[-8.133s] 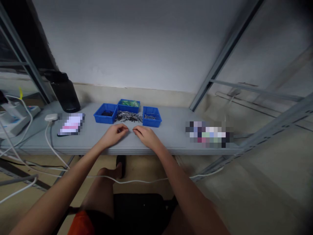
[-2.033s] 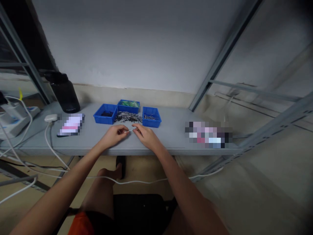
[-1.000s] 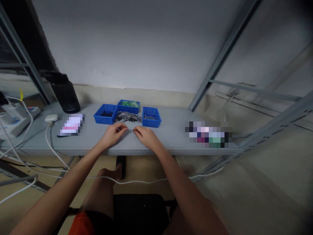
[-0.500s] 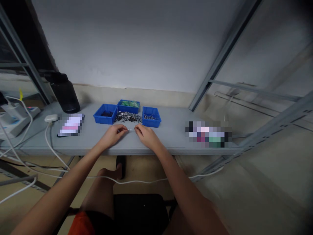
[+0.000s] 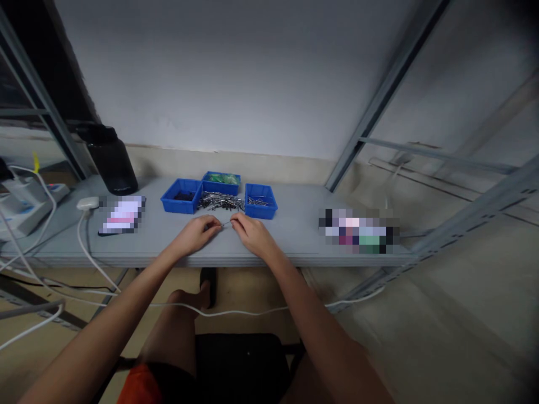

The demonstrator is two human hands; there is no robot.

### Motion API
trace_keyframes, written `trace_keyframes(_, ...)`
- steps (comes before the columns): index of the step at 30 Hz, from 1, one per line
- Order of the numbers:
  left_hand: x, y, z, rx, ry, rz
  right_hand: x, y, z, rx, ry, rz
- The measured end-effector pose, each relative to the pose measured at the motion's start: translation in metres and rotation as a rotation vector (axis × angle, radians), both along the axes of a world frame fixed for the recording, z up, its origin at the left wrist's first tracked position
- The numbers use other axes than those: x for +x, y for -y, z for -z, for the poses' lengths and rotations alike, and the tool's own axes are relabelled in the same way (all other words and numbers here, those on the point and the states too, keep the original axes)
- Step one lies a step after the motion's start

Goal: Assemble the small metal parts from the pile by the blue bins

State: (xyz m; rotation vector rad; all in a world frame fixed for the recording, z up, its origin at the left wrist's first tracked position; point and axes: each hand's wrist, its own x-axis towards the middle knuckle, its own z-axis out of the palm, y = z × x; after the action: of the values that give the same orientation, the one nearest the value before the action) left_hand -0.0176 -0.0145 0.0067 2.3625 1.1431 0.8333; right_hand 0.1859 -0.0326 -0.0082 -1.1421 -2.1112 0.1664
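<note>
"In the head view, what do you have in your hands?"

"My left hand (image 5: 197, 232) and right hand (image 5: 254, 231) pinch a thin silvery rod-like piece (image 5: 226, 224) between them, above the grey tabletop (image 5: 295, 224). Holding opposite ends probably steadies it; my fingers hide its tips."

"Why the trays there?"

"Likely for short reaches: the loose pile of slim metal pieces (image 5: 221, 201) lies just beyond my fingers, between the left blue plastic tray (image 5: 179, 207) and the right blue plastic tray (image 5: 261, 212)."

"And room to move?"

"Tray walls limit me on the far side, the tabletop's near edge runs beneath my forearms, and the tall black bottle (image 5: 112, 165) stands well apart, far left."
</note>
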Motion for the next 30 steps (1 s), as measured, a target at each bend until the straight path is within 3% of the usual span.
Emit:
trace_keyframes(13, -0.0011, -0.0009, 0.001, 0.094, 0.164, -0.071, 0.0015, -0.0049, 0.0051, -0.037, 0.065, 0.0)
trace_keyframes(22, -0.0016, 0.0011, 0.0004, 0.161, 0.155, 0.011, 0.0016, -0.0087, 0.0101, -0.016, 0.125, -0.035)
trace_keyframes(30, -0.0023, -0.0031, 0.0041, 0.108, 0.114, -0.083, 0.0004, -0.0035, 0.0028, -0.084, 0.067, 0.021)
